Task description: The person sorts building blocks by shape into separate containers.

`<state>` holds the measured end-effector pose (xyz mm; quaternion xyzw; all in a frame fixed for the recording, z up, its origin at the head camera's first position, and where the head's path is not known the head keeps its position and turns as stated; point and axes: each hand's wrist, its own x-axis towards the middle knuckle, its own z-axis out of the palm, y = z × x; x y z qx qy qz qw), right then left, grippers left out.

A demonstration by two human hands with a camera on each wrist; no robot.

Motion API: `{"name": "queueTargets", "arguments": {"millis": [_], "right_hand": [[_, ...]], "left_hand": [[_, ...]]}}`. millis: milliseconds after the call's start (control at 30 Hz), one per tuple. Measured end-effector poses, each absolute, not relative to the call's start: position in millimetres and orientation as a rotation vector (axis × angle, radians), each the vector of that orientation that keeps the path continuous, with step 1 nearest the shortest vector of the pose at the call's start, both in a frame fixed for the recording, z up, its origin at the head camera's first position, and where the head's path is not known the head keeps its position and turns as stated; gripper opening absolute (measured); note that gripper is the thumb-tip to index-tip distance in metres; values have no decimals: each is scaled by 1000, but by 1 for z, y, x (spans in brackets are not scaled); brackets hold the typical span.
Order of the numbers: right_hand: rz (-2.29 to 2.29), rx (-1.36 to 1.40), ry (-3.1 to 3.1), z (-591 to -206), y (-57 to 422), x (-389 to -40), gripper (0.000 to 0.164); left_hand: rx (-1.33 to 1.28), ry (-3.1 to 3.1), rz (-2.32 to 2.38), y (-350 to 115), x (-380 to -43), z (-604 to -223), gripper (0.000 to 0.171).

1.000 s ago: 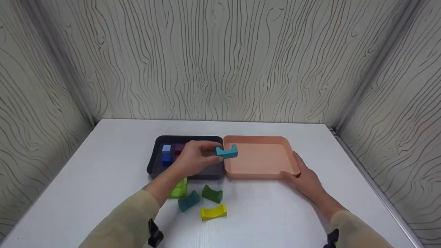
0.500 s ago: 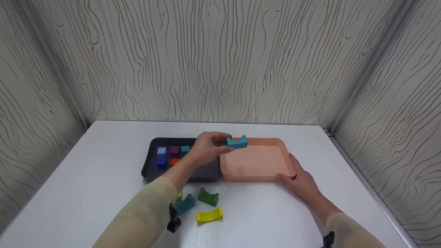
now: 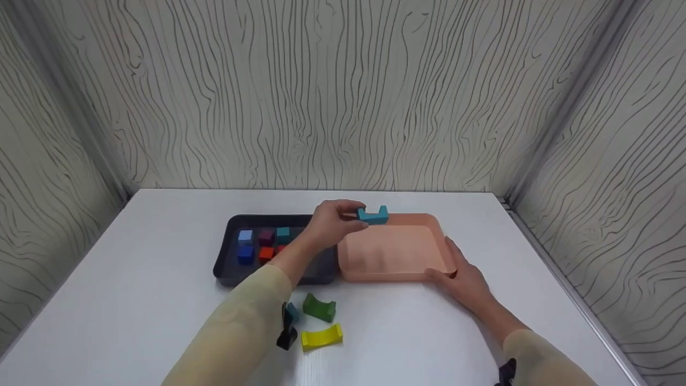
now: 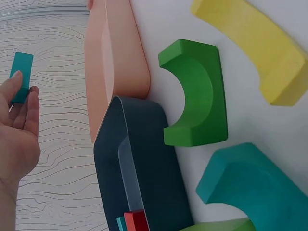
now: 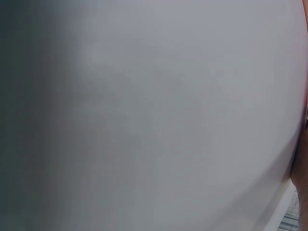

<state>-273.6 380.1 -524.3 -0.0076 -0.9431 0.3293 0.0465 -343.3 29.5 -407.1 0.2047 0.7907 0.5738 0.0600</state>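
Observation:
In the head view my left hand pinches a turquoise arch-shaped block between thumb and fingertips, its hollow facing up. The block is raised over the far left part of a pink tray. My right hand grips that tray's near right corner, thumb at the front wall and fingers along the right side. From the left wrist view, the left hand with the turquoise block appears at far left. The right wrist view is mostly blurred white, with a sliver of hand at its right edge.
A dark tray adjoins the pink one on the left and holds several small coloured cubes. On the white table in front lie a green arch block, a yellow one and a teal one, partly behind the left sleeve.
My left hand has carried the turquoise block right and away from me, from the trays' shared edge to over the pink tray. The right hand keeps its grip on the corner.

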Motion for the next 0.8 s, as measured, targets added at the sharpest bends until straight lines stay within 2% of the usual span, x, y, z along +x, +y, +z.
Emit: {"name": "queueTargets", "arguments": {"millis": [367, 800], "right_hand": [[994, -26, -2864, -525, 379, -273, 106], [992, -58, -2875, -525, 378, -273, 107]], "left_hand": [[451, 2373, 1793, 40, -362, -423, 40], [430, 2467, 1704, 63, -376, -438, 42]]}}
